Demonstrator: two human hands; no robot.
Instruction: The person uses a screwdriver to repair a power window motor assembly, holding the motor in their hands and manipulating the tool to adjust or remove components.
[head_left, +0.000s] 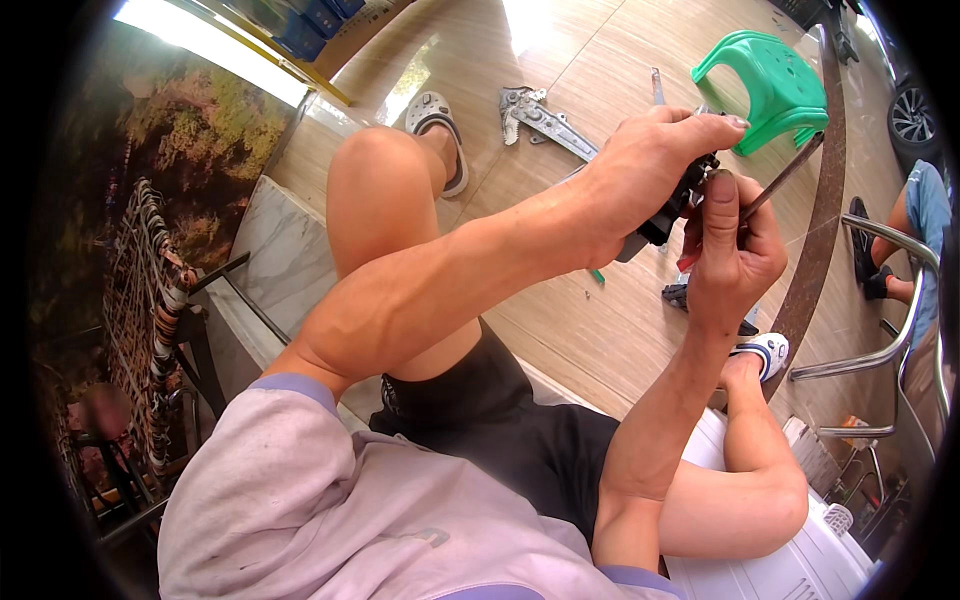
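Observation:
My left hand [650, 165] is closed round a black part [658, 228], probably plastic, held up in front of my knees. Close against it on the right, my right hand [725, 245] has its thumb and fingers bent in at the part's edge. A screwdriver lies through that same hand. Its thin, brownish metal shaft [788, 175] sticks out to the upper right, and a bit of red, apparently its handle [688, 260], shows below the fingers. The fingers hide where the right fingertips meet the black part.
On the tiled floor lies a metal arm with a toothed plate [545, 122]. Another dark metal piece [678, 295] is partly behind my right hand. A green plastic stool [770, 85] stands beyond. Chrome chair legs [870, 365] and another person's legs [895, 240] are at right, a woven chair [150, 310] at left.

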